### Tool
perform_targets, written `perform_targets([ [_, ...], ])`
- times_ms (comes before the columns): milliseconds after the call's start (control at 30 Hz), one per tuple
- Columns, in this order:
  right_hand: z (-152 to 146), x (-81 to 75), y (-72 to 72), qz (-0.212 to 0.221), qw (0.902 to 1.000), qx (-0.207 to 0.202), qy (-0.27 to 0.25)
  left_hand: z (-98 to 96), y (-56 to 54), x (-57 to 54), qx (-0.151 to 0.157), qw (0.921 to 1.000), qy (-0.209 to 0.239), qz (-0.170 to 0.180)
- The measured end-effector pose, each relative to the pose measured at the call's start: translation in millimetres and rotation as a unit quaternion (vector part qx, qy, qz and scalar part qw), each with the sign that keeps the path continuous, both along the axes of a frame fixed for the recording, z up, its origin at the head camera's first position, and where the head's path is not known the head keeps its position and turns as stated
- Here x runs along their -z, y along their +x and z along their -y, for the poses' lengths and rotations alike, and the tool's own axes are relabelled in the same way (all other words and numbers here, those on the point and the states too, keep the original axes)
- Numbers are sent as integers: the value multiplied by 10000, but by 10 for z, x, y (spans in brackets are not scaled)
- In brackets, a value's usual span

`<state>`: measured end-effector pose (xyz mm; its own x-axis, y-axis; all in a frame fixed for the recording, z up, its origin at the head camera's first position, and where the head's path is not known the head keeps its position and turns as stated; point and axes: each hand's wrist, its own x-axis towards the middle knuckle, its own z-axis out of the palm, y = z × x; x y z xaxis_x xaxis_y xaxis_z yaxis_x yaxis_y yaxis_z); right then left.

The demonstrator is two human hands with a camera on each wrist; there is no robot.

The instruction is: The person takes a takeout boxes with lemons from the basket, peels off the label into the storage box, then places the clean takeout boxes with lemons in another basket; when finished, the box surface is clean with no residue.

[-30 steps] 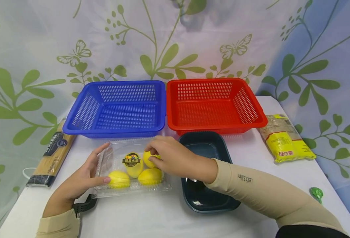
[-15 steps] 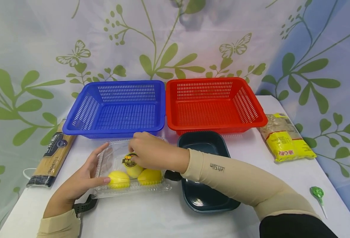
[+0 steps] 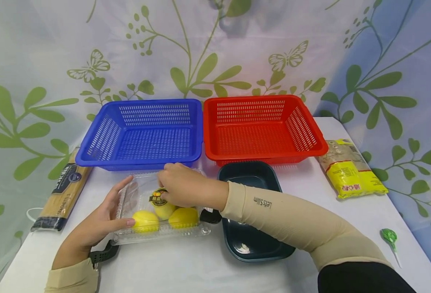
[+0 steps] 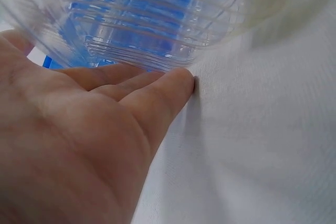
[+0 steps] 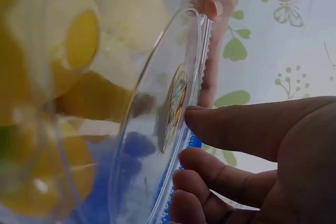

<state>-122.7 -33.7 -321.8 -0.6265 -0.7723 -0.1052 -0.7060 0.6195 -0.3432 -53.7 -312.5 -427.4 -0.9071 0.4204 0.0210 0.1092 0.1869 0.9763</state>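
A clear plastic clamshell (image 3: pixel 136 191) with a round fruit label (image 3: pixel 157 197) lies before the baskets. Yellow lemons (image 3: pixel 183 217) show through its lid. My left hand (image 3: pixel 100 221) holds its left end, thumb on the lid near a lemon, fingers along the side. In the left wrist view, those fingers (image 4: pixel 163 95) lie low against the clear wall. My right hand (image 3: pixel 186 185) is over the lid and hides part of the label. The right wrist view has its thumb (image 5: pixel 231 127) and bent fingertips at the lid; I cannot tell whether they pinch its edge.
Blue (image 3: pixel 142 162) and red (image 3: pixel 266 156) baskets stand side by side behind. A dark rectangular dish (image 3: pixel 252 248) sits right of the clamshell, partly under my right forearm. A spaghetti pack (image 3: pixel 62 191) lies left; a yellow bag (image 3: pixel 354 175) and green lollipop (image 3: pixel 389 236) lie right.
My right hand has moved left across the lid, from above the right lemon to the label's edge, then stayed there. My left hand keeps its place.
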Motion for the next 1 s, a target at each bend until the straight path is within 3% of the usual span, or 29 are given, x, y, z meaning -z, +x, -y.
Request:
perform_targets([
  [233,28,125,18,-167,9998,76,-30,-13,17,-22,-27,10000,-46,75],
  [1000,57,213,61,-37,9970,406,-653,-15,19,-24,-49,9999,-128,105],
])
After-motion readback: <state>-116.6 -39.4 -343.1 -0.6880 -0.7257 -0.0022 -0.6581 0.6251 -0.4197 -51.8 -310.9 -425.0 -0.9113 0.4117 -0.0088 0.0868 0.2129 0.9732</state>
